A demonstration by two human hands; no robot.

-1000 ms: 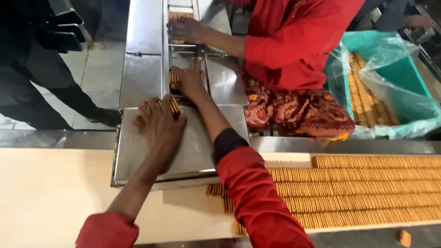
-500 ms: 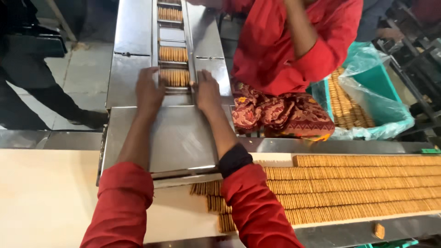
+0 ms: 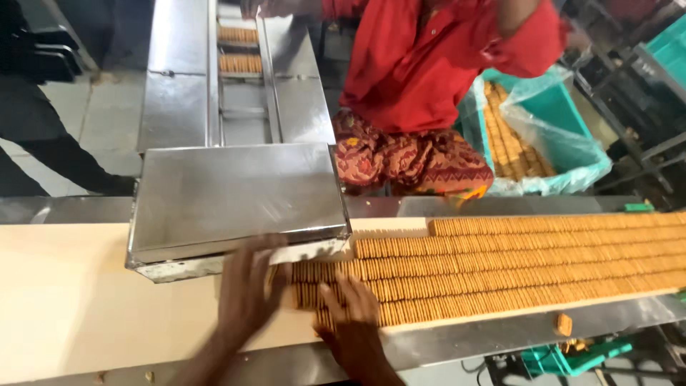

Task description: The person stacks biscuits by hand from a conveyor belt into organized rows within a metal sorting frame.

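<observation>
While the head view is looking down on the cream conveyor belt (image 3: 78,300), both hands are working at the near end of the long rows of thin golden-brown biscuits standing on edge (image 3: 514,264). Left hand (image 3: 246,289) is lying flat with fingers spread, fingertips touching the row ends just below the lip of the sloped stainless-steel chute plate (image 3: 236,196). Right hand (image 3: 354,318) is resting open-fingered on the front rows, not visibly gripping anything; motion blur is hiding finer contact. Beyond the belt, a person in a red top (image 3: 436,57) is sitting beside a teal plastic-lined crate (image 3: 572,136) holding stacked biscuits. One loose biscuit (image 3: 564,324) is lying on the metal belt edge.
</observation>
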